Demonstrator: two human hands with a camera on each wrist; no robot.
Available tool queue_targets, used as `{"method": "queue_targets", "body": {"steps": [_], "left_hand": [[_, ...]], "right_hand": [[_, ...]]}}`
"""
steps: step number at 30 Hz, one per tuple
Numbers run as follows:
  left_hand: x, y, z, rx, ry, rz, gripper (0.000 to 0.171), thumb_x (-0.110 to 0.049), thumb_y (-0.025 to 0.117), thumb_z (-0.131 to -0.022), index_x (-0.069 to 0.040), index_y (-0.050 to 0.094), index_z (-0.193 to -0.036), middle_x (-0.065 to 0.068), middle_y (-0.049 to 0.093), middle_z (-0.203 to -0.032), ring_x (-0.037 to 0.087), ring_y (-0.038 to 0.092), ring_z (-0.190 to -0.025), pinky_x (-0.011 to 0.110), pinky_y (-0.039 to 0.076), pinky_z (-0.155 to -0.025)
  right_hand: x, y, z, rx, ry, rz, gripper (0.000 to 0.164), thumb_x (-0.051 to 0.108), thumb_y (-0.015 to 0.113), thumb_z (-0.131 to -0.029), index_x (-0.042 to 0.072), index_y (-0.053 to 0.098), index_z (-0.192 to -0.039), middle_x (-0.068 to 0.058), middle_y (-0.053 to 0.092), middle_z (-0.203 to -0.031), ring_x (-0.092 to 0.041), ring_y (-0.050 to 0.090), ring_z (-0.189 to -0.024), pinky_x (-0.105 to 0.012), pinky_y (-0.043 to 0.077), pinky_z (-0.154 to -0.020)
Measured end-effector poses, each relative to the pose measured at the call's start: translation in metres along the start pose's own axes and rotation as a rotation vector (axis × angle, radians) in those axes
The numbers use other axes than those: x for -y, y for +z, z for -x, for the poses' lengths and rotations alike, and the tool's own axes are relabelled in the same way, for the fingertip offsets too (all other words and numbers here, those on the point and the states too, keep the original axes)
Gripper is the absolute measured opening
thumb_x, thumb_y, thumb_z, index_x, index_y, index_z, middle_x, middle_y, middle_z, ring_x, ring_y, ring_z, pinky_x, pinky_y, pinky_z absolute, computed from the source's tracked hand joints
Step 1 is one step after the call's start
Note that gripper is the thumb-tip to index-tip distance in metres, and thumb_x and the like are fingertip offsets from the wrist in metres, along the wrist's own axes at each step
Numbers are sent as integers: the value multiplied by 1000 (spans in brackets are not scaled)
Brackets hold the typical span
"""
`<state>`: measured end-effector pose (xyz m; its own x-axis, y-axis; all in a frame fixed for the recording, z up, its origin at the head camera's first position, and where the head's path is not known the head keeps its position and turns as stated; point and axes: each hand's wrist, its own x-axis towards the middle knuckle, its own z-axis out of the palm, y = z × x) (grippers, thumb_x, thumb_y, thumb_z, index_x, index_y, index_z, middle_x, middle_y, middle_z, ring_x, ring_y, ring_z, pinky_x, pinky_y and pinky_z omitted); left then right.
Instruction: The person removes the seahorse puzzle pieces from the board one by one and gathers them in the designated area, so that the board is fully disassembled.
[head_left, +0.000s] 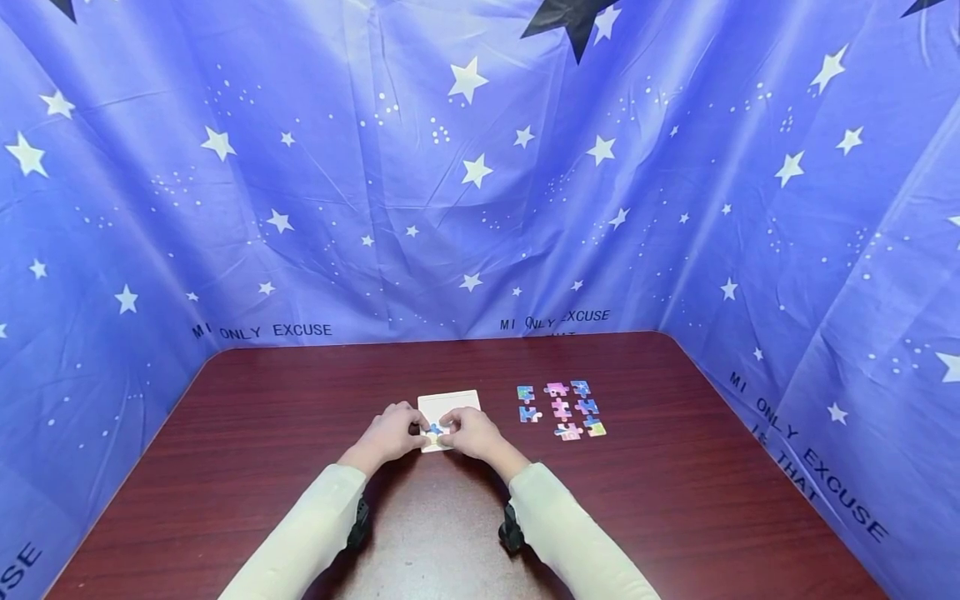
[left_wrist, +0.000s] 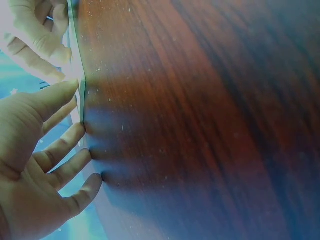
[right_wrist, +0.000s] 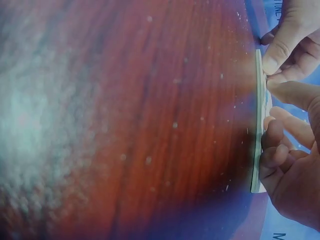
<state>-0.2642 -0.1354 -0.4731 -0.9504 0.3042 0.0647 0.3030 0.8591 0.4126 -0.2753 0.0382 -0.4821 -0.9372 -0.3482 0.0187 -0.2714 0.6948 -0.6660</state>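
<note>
A pale square puzzle tray [head_left: 448,406] lies on the table between the hands. Near its front part sits a blue-and-yellow jigsaw piece [head_left: 434,430]. From the left side, the left hand [head_left: 391,433] pinches at this piece with thumb and index finger; in the left wrist view its other fingers are spread and reach down to the tabletop. The right hand [head_left: 474,432] has thumb and index finger at the piece from the opposite side. In the right wrist view the tray's thin edge [right_wrist: 256,125] shows, and fingers hide most of the piece.
Several loose jigsaw pieces lie to the right of the tray: blue ones [head_left: 529,414], pink ones [head_left: 561,408] and more blue ones [head_left: 587,407] in rough columns. The dark red wooden table [head_left: 300,408] is bordered by a blue star-patterned curtain [head_left: 420,208].
</note>
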Motion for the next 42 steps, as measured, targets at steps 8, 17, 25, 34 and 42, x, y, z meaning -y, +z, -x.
{"method": "queue_targets", "body": {"steps": [8,17,25,34,42], "left_hand": [[0,-1,1,-12,13,2,15,-25,76,-75,-17,69,-87,-3,56,-88,22,54,-92,48,45,-77],[4,2,0,-20,16,-11,22,-27,76,-75,-16,69,-92,-3,57,-89,21,56,-93,48,46,-78],[5,1,0,-2,31,-4,31,-32,79,-71,-14,71,-95,0,60,-95,22,56,-95,43,46,-83],[4,-1,1,-4,33,20,32,-30,81,-69,-12,72,-94,0,59,-93,20,55,-91,38,46,-82],[3,-2,0,-6,42,11,34,-29,81,-69,-9,72,-95,1,59,-93,21,55,-91,40,46,-80]], "right_hand": [[4,-1,1,14,35,13,26,20,73,-76,7,71,-99,4,56,-75,-6,47,-65,-21,38,-60],[5,-2,3,8,35,13,24,20,75,-75,10,70,-96,5,53,-73,-6,46,-63,-22,36,-57],[1,-1,2,-24,16,-17,25,19,76,-74,14,66,-95,5,53,-70,-7,46,-60,-23,36,-56],[3,0,3,-28,-2,-42,25,14,76,-74,10,64,-96,2,55,-71,-6,47,-61,-22,37,-57],[2,4,1,-31,-41,-132,25,0,69,-73,4,62,-98,-2,58,-71,-7,48,-60,-20,40,-57]]}}
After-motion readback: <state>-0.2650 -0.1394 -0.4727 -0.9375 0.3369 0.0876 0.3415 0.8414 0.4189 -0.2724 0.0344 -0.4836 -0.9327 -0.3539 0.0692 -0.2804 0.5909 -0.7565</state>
